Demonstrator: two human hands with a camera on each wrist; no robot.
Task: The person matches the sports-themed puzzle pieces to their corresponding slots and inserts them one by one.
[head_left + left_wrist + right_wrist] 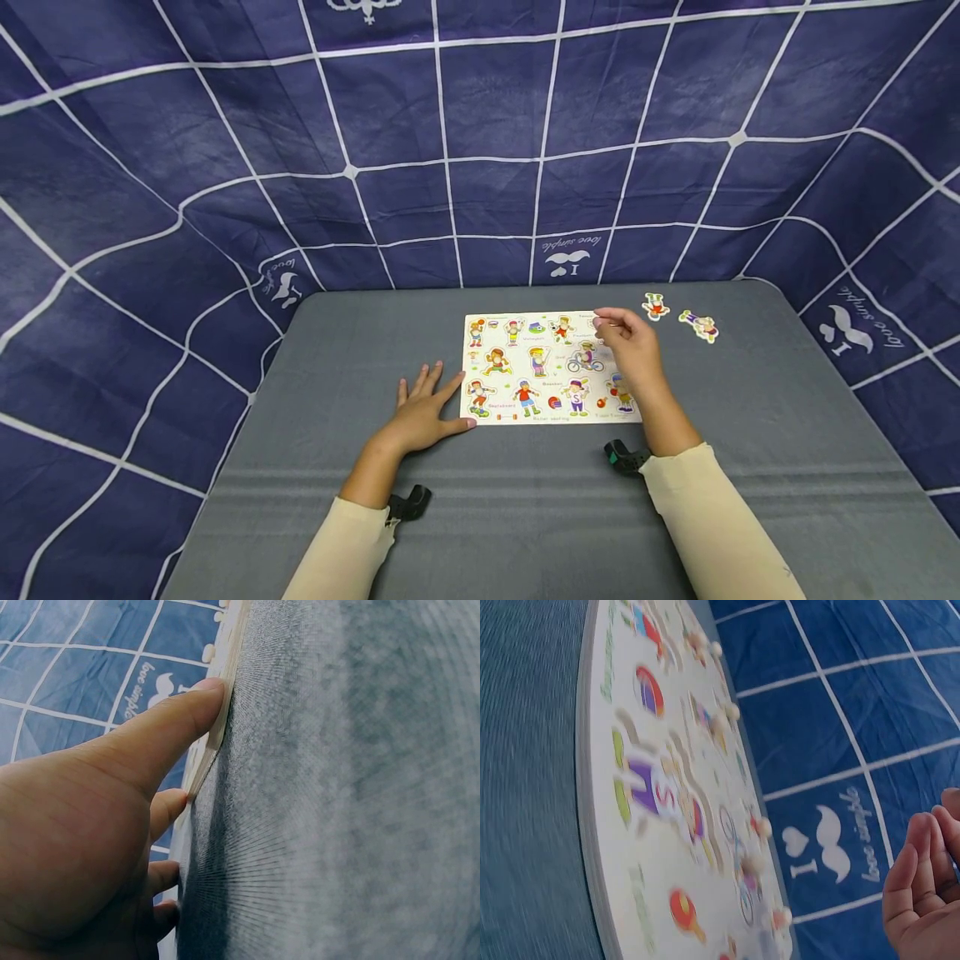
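A white wooden puzzle board (555, 367) printed with sports figures lies flat on the table. My left hand (423, 417) rests at its left side with spread fingers; the thumb touches the near left corner, and the left wrist view shows that thumb (180, 712) against the board's edge. Over the far right corner is my right hand (633, 346), its fingertips close together. Several figures carry round knobs in the right wrist view, such as the cyclist's knob (752, 864). The baseball figure (660, 791) shows no knob. Whether the right fingertips hold anything is hidden.
Two loose figure pieces, one red and white (655, 307) and one purple and white (699, 326), lie right of the board. Dark blue cloth (487, 200) with white lines hangs behind the grey table (510, 517) and along both sides. Each wrist wears a black device.
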